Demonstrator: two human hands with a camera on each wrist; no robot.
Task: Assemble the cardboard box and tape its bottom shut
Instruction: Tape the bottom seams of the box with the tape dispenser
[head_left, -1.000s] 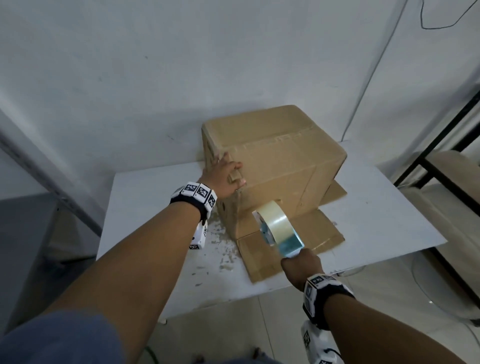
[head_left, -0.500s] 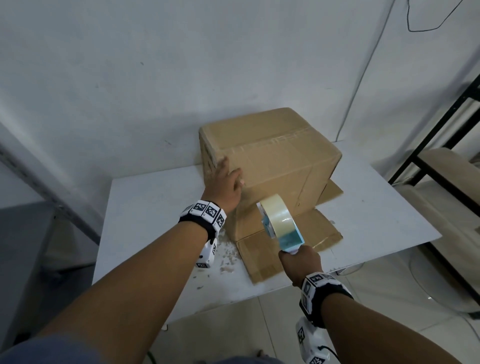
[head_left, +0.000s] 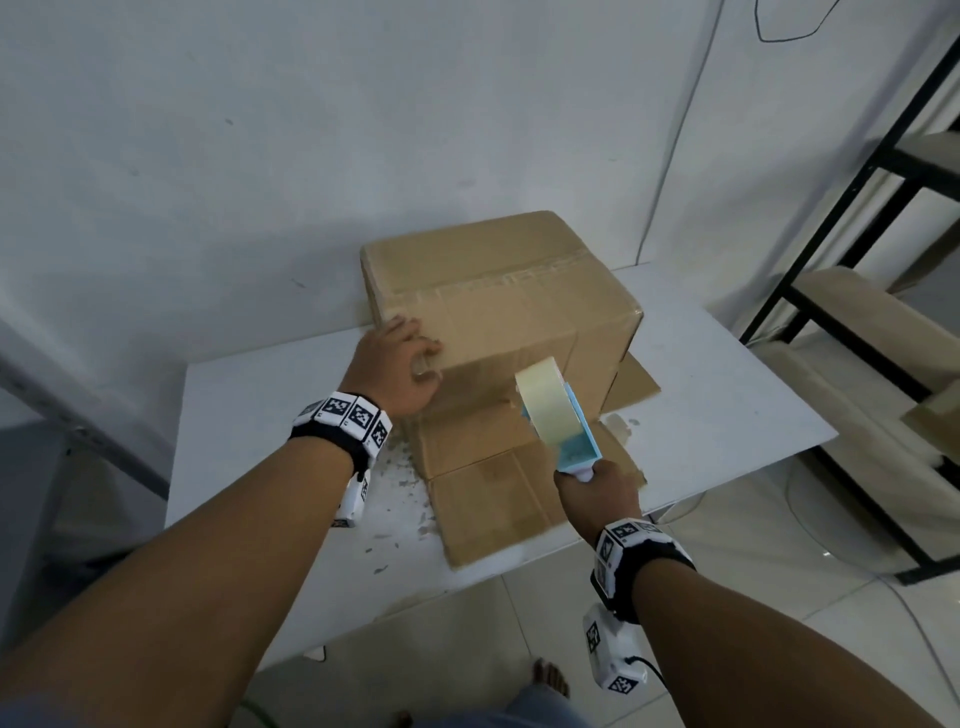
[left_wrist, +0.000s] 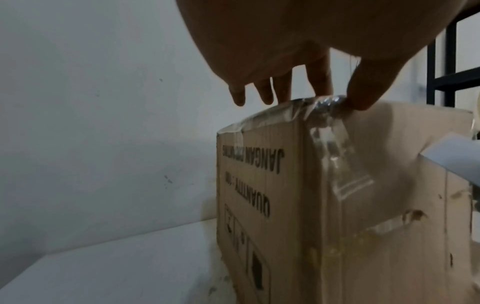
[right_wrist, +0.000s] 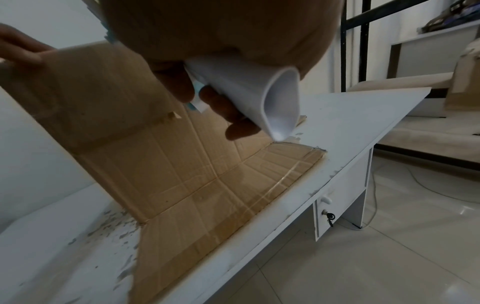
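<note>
The cardboard box (head_left: 509, 306) stands on the white table (head_left: 727, 395) with clear tape along its top seam. Its lower flaps (head_left: 488, 499) are spread flat towards me. My left hand (head_left: 415, 356) rests on the box's near left top corner. In the left wrist view its fingers (left_wrist: 283, 90) lie over the top and the thumb (left_wrist: 363, 92) presses crinkled tape (left_wrist: 327, 127) at the edge. My right hand (head_left: 597, 493) grips the white handle (right_wrist: 259, 96) of a blue tape dispenser (head_left: 558, 415). It holds the dispenser in front of the box's near face, above the flaps.
The wall is right behind the box. Peeled flakes (head_left: 400, 478) dot the table left of the flaps. A black metal rack (head_left: 831, 249) with beige shelves stands to the right. A drawer with a key (right_wrist: 335, 205) hangs under the table's front edge.
My left hand has shifted slightly on the box's near left corner. The right hand keeps the dispenser in about the same place before the box.
</note>
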